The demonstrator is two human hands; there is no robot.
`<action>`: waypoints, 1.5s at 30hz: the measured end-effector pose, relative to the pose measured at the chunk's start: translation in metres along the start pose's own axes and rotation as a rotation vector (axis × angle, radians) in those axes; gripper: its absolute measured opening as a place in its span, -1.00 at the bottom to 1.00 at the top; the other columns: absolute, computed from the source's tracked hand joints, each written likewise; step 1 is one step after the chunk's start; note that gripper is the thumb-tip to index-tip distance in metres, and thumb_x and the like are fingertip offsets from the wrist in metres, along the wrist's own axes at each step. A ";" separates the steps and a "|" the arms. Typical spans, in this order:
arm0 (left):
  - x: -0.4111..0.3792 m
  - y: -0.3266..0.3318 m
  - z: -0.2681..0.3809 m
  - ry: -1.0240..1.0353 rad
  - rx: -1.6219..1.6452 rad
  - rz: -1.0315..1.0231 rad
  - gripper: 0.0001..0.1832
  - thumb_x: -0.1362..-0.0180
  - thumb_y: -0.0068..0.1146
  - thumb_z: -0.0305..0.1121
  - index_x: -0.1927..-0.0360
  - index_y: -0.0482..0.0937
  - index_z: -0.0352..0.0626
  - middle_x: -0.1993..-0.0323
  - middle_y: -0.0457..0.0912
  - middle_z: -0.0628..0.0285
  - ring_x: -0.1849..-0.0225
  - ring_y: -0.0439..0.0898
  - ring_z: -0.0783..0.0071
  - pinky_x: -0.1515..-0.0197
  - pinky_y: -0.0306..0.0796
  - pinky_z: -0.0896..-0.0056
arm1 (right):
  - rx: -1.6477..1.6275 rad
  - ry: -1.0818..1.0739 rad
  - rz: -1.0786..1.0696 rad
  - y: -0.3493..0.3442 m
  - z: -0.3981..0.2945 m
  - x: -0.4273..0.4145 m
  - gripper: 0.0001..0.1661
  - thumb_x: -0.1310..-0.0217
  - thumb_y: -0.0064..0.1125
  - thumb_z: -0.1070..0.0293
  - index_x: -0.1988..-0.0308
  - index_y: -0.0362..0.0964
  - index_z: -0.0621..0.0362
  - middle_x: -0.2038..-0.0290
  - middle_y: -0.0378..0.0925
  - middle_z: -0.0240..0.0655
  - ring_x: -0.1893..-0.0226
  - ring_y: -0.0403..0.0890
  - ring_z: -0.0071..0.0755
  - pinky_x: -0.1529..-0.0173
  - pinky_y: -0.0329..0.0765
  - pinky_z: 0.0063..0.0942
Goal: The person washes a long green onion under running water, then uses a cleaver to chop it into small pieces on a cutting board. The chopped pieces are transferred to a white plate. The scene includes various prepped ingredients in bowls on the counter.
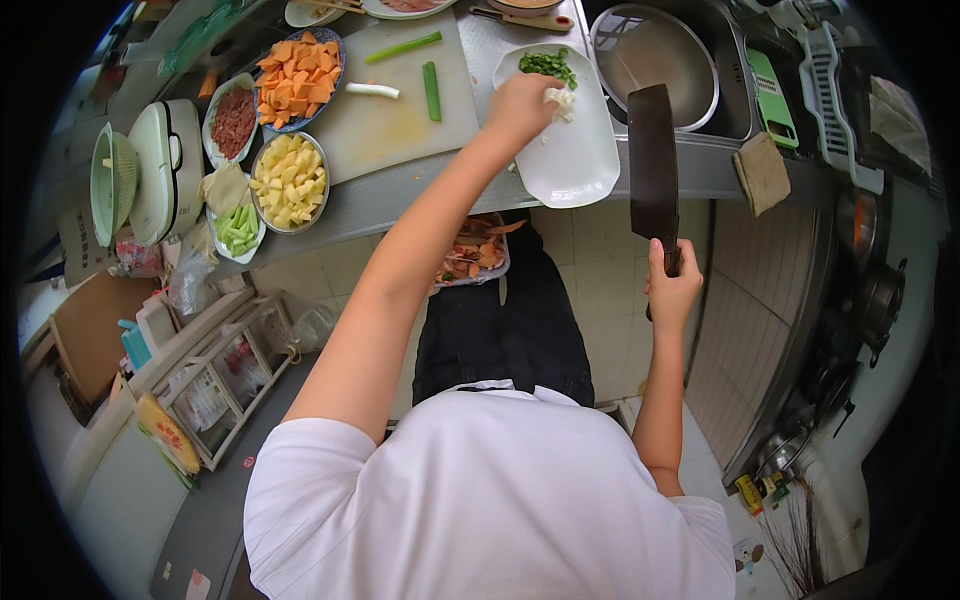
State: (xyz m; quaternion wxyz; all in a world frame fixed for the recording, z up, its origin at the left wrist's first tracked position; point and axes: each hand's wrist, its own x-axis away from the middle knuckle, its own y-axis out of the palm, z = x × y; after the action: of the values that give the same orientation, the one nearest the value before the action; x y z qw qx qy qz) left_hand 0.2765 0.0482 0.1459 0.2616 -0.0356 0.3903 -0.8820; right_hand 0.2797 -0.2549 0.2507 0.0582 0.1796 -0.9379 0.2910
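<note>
My left hand point(523, 106) is over the upper part of a white plate point(566, 169), its fingertips at a small heap of chopped white pieces point(562, 105). Whether the fingers grip any of them cannot be told. Chopped green pieces point(551, 66) lie on the plate just above. My right hand point(675, 279) grips the handle of a dark cleaver point(654, 161), blade pointing up, near the counter's front edge. On the cutting board point(390, 146) left of the plate lie two green stalk pieces point(431, 91) and a white stalk piece point(373, 91).
Left of the board stand a bowl of diced potato point(290, 181), a plate of orange chunks point(300, 79) and a plate of minced meat point(233, 124). A metal basin point(705, 127) sits in the sink at right. A folded cloth point(762, 172) hangs over the counter edge.
</note>
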 end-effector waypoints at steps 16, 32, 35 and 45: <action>0.105 0.002 -0.020 -0.223 -0.191 -0.121 -0.87 0.00 0.26 -0.40 0.39 0.64 -0.23 0.42 0.61 0.08 0.35 0.63 0.08 0.28 0.51 0.13 | 0.057 -0.040 -0.054 0.001 0.008 0.001 -0.70 -0.17 0.34 0.27 0.37 0.41 0.25 0.68 0.34 -0.49 0.64 0.26 -0.71 0.55 0.21 -0.59; 0.044 -0.080 -0.099 -0.161 -0.472 0.421 -0.84 -0.05 0.16 -0.45 0.27 0.67 -0.08 0.25 0.66 0.19 0.06 0.57 0.13 -0.03 0.40 0.18 | 0.070 -0.025 -0.078 0.010 0.010 -0.005 -0.71 -0.21 0.30 0.29 0.38 0.41 0.28 0.67 0.31 -0.49 0.63 0.26 -0.71 0.54 0.20 -0.60; 0.057 -0.118 -0.135 -0.137 -0.667 0.308 -0.83 -0.04 0.20 -0.43 0.26 0.68 -0.01 0.24 0.63 0.28 -0.03 0.49 0.18 -0.10 0.34 0.20 | 0.050 -0.030 -0.110 0.021 0.000 -0.008 -0.71 -0.20 0.31 0.29 0.37 0.41 0.27 0.67 0.29 -0.50 0.62 0.24 -0.72 0.54 0.19 -0.60; 0.116 -0.123 -0.116 0.050 -0.378 0.108 -0.69 -0.03 0.25 -0.47 0.10 0.67 0.02 0.25 0.63 0.26 0.05 0.53 0.19 -0.07 0.38 0.15 | -0.029 -0.124 -0.397 0.094 -0.054 0.006 -0.69 -0.18 0.33 0.29 0.37 0.41 0.28 0.70 0.34 -0.43 0.65 0.26 -0.68 0.56 0.24 -0.55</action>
State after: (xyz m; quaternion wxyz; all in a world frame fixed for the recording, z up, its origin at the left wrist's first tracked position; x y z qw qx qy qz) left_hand 0.0923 0.1371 0.1361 0.2875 -0.0412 0.5565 -0.7784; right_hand 0.2396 -0.1539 0.2471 0.0591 0.3774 -0.8901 0.2485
